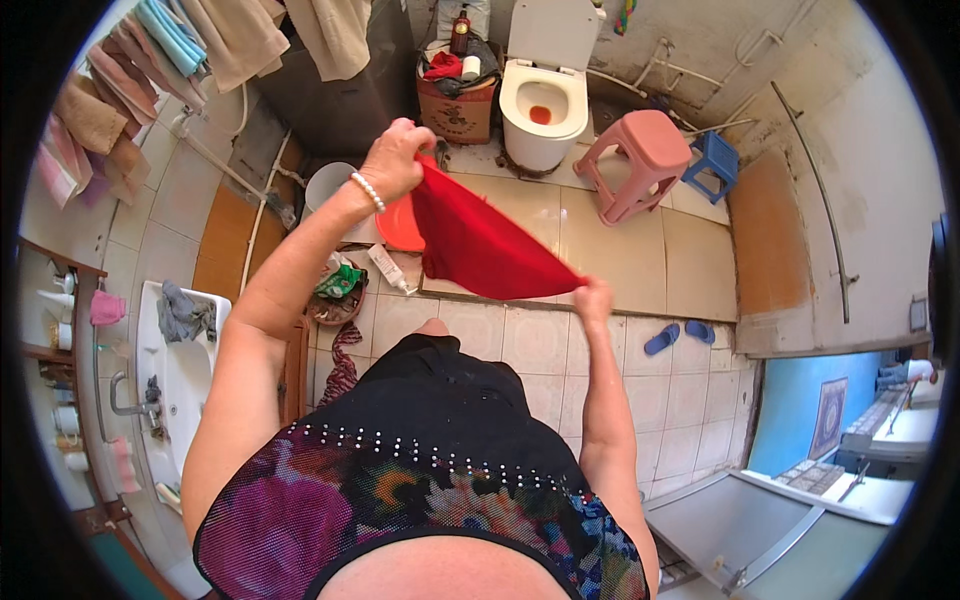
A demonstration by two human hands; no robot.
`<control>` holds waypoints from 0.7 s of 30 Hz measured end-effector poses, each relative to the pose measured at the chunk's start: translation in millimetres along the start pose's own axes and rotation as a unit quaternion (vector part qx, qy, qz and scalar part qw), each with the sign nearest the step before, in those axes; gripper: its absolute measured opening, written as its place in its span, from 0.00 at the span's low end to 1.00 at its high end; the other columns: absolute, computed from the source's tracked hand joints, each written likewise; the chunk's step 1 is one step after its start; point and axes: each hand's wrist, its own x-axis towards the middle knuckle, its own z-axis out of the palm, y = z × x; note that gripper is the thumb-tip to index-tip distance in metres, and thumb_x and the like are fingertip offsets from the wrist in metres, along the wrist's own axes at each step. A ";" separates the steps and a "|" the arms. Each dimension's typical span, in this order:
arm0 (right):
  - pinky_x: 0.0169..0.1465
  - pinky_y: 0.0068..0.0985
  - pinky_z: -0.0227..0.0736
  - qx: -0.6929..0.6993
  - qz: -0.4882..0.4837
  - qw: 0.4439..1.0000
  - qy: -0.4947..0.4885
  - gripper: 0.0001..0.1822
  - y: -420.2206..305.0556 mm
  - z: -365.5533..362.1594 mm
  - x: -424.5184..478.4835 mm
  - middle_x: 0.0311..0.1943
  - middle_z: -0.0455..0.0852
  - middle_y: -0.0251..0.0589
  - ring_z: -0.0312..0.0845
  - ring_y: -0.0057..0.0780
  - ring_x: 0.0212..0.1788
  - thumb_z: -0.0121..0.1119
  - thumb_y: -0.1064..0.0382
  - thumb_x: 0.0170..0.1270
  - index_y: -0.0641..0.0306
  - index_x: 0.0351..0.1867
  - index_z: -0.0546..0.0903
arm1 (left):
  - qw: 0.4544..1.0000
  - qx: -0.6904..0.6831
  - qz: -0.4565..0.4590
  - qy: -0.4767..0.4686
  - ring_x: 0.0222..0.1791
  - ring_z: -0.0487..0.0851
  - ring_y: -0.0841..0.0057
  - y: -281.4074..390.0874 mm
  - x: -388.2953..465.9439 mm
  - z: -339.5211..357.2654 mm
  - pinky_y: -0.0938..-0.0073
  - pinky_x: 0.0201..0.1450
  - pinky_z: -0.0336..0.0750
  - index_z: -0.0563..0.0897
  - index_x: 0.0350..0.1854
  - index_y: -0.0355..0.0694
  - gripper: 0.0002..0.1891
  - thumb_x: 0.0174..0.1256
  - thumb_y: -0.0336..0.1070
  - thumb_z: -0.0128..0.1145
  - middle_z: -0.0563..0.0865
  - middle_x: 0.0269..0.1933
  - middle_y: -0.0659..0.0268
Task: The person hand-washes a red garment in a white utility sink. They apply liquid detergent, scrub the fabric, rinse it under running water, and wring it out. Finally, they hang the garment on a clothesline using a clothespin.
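Observation:
A red cloth is stretched in the air between my two hands, slanting down from left to right. My left hand, with a pearl bracelet at the wrist, grips its upper left corner. The lower right corner is pinched in my right hand. Behind the cloth's left edge, an orange-red basin is partly hidden. A white bucket stands beside my left forearm. On the floor below lies a white squeeze bottle.
A toilet with its lid up stands ahead, beside a cardboard box of items. Right of it are a pink plastic stool and a blue stool. Slippers lie on the floor. A washbasin is at left, below hanging towels.

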 end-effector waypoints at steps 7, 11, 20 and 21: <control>0.19 0.18 0.65 0.306 0.070 0.947 -0.063 0.13 -12.2 -40.5 109.4 0.19 0.80 0.37 0.71 0.20 0.16 0.44 0.76 0.46 0.66 0.29 0.81 | 0.980 -0.055 -0.048 -0.183 0.36 0.78 0.58 -66.2 4.5 25.3 0.65 0.39 0.74 0.77 0.29 0.37 0.11 0.38 0.20 0.55 0.77 0.33 0.56; 0.18 0.14 0.63 0.336 0.098 0.922 -0.168 0.12 -52.8 -38.9 157.4 0.24 0.81 0.36 0.72 0.19 0.17 0.46 0.76 0.48 0.66 0.30 0.81 | 0.972 -0.075 0.001 -0.221 0.33 0.79 0.67 -89.9 35.8 49.1 0.71 0.39 0.75 0.77 0.29 0.34 0.11 0.38 0.19 0.56 0.78 0.32 0.58; 0.29 0.16 0.71 0.387 0.028 0.887 -0.250 0.12 -167.4 -33.0 282.2 0.26 0.82 0.36 0.76 0.21 0.25 0.47 0.78 0.48 0.68 0.30 0.81 | 0.919 -0.230 -0.029 -0.320 0.34 0.81 0.65 -118.6 61.2 112.4 0.70 0.39 0.77 0.80 0.37 0.33 0.16 0.39 0.22 0.57 0.81 0.33 0.55; 0.29 0.15 0.70 0.384 0.000 0.886 -0.261 0.12 -182.9 -30.9 294.5 0.24 0.82 0.35 0.75 0.19 0.25 0.47 0.78 0.47 0.69 0.29 0.81 | 0.916 -0.228 -0.030 -0.329 0.34 0.81 0.65 -116.0 60.9 121.5 0.70 0.38 0.77 0.80 0.38 0.34 0.16 0.41 0.23 0.58 0.81 0.33 0.55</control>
